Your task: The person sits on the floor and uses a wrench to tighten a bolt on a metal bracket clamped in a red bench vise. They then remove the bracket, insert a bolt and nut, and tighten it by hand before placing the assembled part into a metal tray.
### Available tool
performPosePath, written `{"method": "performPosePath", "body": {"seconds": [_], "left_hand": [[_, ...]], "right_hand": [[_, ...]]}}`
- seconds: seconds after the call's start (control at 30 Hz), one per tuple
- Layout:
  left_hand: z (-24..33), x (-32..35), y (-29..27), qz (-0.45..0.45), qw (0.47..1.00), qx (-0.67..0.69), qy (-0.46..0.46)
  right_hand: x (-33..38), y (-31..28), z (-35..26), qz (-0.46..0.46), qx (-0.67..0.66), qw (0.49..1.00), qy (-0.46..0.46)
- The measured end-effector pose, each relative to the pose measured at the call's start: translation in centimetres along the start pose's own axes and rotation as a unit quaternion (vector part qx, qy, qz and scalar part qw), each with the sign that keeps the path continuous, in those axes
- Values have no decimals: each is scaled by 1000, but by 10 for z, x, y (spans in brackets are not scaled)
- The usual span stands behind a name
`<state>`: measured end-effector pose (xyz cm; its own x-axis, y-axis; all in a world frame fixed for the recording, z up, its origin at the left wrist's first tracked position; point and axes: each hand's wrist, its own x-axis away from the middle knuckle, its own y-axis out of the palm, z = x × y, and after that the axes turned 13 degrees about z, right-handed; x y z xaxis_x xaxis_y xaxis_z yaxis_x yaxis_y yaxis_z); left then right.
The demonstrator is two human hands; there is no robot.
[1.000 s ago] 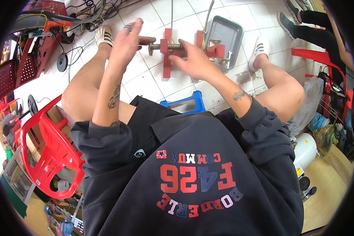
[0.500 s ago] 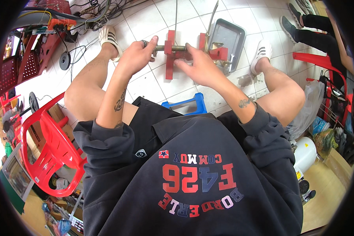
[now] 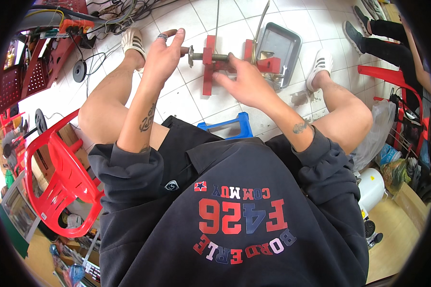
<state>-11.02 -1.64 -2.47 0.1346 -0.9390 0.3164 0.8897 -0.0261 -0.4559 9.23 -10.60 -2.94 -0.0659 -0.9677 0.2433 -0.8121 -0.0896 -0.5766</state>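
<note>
I hold a red metal bracket assembly above the tiled floor, between my knees. A long threaded bolt with a washer at its left end runs through it. My right hand is closed around the bolt and the red piece on the right side. My left hand is at the bolt's left end with its fingers stretched out. Its fingertips rest against the bolt head and do not grip it. A ring sits on one finger of that hand.
A grey metal tray with small parts lies on the floor behind the assembly. A blue stool is under me. A red plastic chair stands at my left with tools and cables beyond it. Another person's legs are at the far right, near a second red chair.
Half a second ago my left hand was closed on the bolt's left end; now its fingers are extended again. My right hand keeps its grip and the assembly has barely moved.
</note>
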Motion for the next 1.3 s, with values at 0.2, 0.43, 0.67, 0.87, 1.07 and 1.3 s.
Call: {"method": "performPosePath", "body": {"seconds": [0.2,0.43,0.67,0.87,1.07,1.3], "left_hand": [[-23,-16,1,-75,988,-132,-32],[2,-6,-9,-15,999,-24,-17],[-22,-21,6,-41,984,-171,-2],[2,-7,-10,-4,1000,-14,5],[-28,-23,6,-36,986,-164,4],[-2,-16,-10,-16,997,-75,-7]], "right_hand": [[3,-4,-9,-24,14,999,21],[9,2,-3,9,12,1000,-11],[11,5,-4,19,13,1000,-10],[14,3,-7,31,-16,999,-26],[18,4,-14,40,-41,998,-33],[20,8,-8,58,-6,997,-52]]}}
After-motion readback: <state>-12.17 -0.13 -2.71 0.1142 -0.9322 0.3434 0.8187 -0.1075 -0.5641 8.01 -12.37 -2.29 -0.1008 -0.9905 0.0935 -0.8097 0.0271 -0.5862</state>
